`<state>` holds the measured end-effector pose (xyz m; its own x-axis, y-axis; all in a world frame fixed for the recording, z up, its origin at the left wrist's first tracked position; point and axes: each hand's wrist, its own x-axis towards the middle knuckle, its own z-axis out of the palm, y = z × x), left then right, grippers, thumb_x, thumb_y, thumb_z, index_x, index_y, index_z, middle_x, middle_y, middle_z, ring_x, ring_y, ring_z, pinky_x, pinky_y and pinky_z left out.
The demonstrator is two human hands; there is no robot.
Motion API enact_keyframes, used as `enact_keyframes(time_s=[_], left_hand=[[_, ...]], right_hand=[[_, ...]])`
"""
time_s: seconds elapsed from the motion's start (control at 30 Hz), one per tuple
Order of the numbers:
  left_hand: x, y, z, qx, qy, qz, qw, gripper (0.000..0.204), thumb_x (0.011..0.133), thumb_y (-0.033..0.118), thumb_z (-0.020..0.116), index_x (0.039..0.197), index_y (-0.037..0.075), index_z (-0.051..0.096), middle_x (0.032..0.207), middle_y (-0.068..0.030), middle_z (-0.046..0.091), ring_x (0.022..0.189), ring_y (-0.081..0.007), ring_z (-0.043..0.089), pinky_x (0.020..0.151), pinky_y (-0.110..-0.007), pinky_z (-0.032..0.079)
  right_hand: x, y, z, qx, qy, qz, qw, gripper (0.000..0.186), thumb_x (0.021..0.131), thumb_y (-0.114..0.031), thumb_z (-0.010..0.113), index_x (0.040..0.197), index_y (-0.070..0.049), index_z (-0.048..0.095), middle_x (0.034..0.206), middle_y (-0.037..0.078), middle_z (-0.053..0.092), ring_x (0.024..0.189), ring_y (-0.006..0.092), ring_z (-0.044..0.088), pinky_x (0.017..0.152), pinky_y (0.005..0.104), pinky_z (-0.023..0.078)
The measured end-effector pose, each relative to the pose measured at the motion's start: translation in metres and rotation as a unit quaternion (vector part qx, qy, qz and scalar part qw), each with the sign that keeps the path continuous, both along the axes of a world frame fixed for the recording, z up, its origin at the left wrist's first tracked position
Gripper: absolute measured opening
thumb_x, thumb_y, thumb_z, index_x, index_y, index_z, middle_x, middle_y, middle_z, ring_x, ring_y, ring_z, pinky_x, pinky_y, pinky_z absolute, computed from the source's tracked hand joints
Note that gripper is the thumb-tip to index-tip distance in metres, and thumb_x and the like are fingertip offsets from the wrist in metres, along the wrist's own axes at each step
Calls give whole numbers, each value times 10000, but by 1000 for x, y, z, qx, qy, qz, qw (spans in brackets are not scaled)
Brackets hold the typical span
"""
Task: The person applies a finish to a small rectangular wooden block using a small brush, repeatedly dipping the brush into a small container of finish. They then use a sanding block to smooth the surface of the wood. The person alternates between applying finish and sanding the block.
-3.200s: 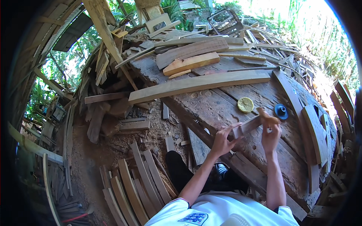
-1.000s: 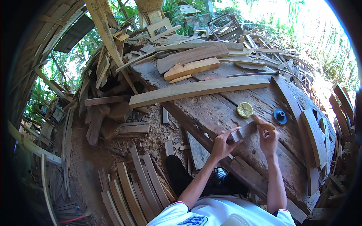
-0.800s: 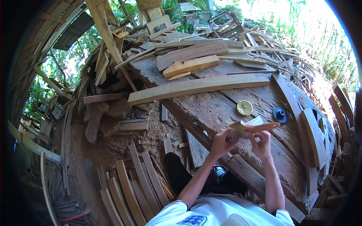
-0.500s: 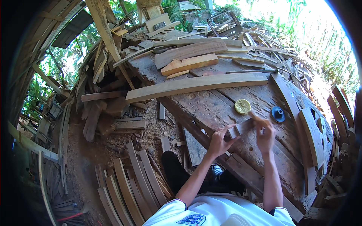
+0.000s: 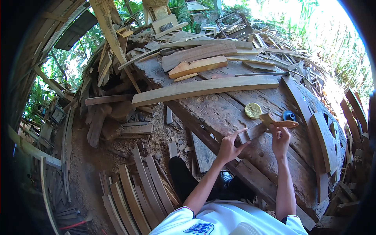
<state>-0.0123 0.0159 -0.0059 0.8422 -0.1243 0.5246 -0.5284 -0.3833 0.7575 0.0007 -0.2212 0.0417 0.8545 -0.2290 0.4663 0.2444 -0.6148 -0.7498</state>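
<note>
My left hand (image 5: 229,145) pinches the near-left end of a short dark block (image 5: 252,132) between thumb and fingers, above the workbench. At the block's other end is a tan, handle-shaped wooden piece (image 5: 286,123) with a rounded tip; I cannot tell whether the two are joined. Curled fingers of my right hand (image 5: 280,141) grip this piece from below, partly hidden. Just beyond the block lies a round yellow disc (image 5: 253,111) on the bench. A round blue object with a dark centre (image 5: 289,116) sits to its right, partly behind the tan piece.
The worn plank workbench (image 5: 196,113) carries a long curved board (image 5: 207,89) across its far side and more curved pieces (image 5: 323,137) at right. Scrap wood (image 5: 274,51) and a dark crate (image 5: 234,24) lie beyond. Curved slats (image 5: 129,196) stand at lower left.
My right hand has shifted slightly right and lower. The tan piece, mostly covered by the hand before, now shows its length pointing right. My left hand keeps its hold on the dark block.
</note>
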Motion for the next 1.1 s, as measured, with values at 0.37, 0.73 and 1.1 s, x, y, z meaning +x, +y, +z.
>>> enact_keyframes(time_s=[0.37,0.73,1.1], left_hand=[[-3,-1,0,9,10,7,1000,559,897,290,872,1374,76,675,1054,-199,780,991,-371,761,871,-467,578],[-3,3,-4,4,124,-10,992,567,879,267,891,1370,76,680,1127,-209,778,987,-375,763,864,-442,597],[-3,0,2,-9,72,2,997,548,892,273,868,1348,44,667,1040,-235,763,954,-423,753,826,-481,590]], right_hand=[[6,-3,-8,5,1,-1,1000,129,1013,-122,723,1053,-21,791,889,87,742,726,141,623,624,340,454],[-19,34,17,7,-34,200,979,221,958,-46,762,1176,-34,795,963,88,757,741,113,660,605,285,488],[-19,29,9,-55,-2,112,992,101,965,-61,749,1044,-21,797,994,142,776,775,227,711,638,351,535]])
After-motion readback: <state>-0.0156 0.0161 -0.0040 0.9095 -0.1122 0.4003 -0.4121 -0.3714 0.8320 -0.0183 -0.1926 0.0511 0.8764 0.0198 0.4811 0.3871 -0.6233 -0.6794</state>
